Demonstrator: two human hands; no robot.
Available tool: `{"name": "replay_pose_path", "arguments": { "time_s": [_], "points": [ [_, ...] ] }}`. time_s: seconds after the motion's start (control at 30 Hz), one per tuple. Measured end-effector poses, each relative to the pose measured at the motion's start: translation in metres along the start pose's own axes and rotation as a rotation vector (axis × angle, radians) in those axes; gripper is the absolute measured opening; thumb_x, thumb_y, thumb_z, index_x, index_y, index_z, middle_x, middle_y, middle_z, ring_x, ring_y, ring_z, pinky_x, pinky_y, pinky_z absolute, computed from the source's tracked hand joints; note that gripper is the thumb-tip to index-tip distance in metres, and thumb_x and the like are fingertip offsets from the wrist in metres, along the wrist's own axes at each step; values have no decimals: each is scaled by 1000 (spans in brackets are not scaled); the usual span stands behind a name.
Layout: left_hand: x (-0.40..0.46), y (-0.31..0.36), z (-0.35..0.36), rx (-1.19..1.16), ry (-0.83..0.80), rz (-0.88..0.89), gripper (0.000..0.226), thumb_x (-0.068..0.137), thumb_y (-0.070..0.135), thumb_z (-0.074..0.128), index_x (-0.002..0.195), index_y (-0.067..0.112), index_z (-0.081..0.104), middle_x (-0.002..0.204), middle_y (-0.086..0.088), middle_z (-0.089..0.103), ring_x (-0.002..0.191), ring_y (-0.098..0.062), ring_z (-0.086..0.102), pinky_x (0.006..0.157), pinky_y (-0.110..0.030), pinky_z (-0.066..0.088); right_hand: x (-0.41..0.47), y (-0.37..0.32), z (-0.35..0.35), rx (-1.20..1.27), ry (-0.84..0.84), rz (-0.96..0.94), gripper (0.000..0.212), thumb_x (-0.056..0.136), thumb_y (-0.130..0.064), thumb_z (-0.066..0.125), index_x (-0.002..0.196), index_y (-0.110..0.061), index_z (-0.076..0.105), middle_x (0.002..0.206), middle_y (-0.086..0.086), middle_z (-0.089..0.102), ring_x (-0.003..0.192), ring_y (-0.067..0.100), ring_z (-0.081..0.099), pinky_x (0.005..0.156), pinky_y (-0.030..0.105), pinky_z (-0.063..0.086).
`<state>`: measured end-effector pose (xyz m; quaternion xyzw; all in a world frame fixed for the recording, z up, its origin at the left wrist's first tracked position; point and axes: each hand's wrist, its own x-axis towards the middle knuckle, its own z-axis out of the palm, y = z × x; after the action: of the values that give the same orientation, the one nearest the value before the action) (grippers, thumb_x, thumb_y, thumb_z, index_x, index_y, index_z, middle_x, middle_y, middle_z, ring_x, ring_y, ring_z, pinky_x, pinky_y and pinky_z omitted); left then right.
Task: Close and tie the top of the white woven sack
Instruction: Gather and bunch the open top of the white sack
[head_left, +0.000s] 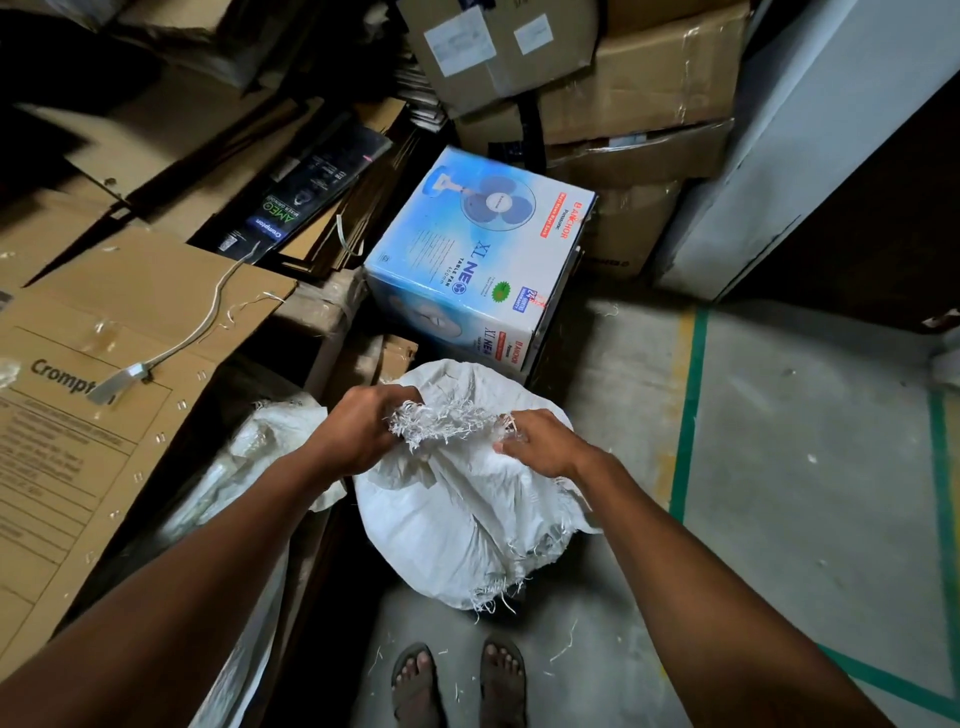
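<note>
I am standing over the white woven sack (457, 519), which sits full and rounded on the concrete floor (779, 467) just in front of my sandalled feet (457, 680). My left hand (358, 428) is closed around the frayed top edge (447, 421) of the sack on its left side, fingers curled into the loose white strands, and my right hand (540, 441) is pinching the same bunched edge from the right, thumb and fingers pressed on the fabric. Between my two hands the mouth of the sack is gathered into a ragged ridge, with torn threads sticking up from it; I see no knot or cord on it. More loose threads hang from a tear low on the sack's right side, and scraps of white fibre lie scattered on the floor around my feet. Just beyond the sack stands a blue table fan box (478, 254), tilted slightly, nearly touching the sack's far side. To my left lies a flattened brown carton (104, 395) with a white cable (208, 317) resting across it, and another crumpled white sack (260, 467) is wedged beside it, under my left forearm. Stacked cardboard boxes (623, 88) rise behind the fan box. Green tape lines (691, 405) run along the floor to my right.
</note>
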<state>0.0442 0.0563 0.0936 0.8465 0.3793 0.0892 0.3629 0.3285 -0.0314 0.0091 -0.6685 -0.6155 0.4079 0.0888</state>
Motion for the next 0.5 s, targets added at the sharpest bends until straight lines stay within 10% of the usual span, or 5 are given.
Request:
{"name": "replay_pose_path", "arguments": {
  "time_s": [0.1, 0.3, 0.5],
  "points": [
    [1, -2, 0, 7, 4, -28, 15, 84, 11, 75, 93, 23, 72, 86, 9, 75, 84, -10, 73, 78, -40, 58, 1, -1, -4, 9, 134, -61, 17, 95, -25, 77, 104, -11, 76, 100, 2, 68, 97, 23, 65, 84, 32, 49],
    [14, 6, -2, 98, 45, -68, 20, 76, 17, 68, 95, 24, 70, 83, 5, 75, 81, -23, 73, 73, -42, 57, -15, -6, -35, -87, 344, -193, 11, 92, -23, 81, 102, -17, 80, 99, 0, 71, 108, 18, 52, 94, 39, 41],
    [33, 22, -5, 195, 201, -151, 42, 77, 0, 77, 114, 21, 79, 99, -10, 81, 94, -35, 75, 78, -37, 55, -36, -21, -63, -100, 345, -336, 7, 97, -15, 76, 94, -12, 71, 88, -2, 63, 79, 11, 57, 70, 26, 42]
  ]
}}
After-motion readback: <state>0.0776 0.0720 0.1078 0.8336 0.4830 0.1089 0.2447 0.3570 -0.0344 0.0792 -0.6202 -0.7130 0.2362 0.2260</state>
